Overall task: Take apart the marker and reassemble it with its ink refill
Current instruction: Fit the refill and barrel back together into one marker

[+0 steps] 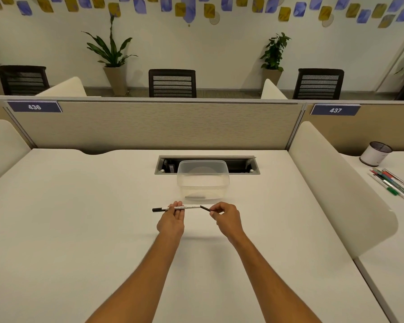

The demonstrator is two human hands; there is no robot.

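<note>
Both hands are raised just above the white tabletop (79, 217), near its middle. Left hand (173, 220) lies palm-up with its fingers fairly straight, and the white marker barrel (184, 207) rests crosswise on the fingers, its black cap end (157, 209) sticking out to the left; whether the thumb presses on the barrel cannot be told. Right hand (226, 217) has its fingers curled and pinches a thin dark ink refill (205, 208) between thumb and fingertips, the refill slanting up and left so that its far tip meets the open right end of the barrel. Just beyond the hands stands a clear plastic container (203, 180), and behind it a cable slot (243, 163) is set into the tabletop. On the neighbouring desk to the right, past a white divider (336, 183), lie a bundle of markers (393, 183) and a white cup (374, 153).
</note>
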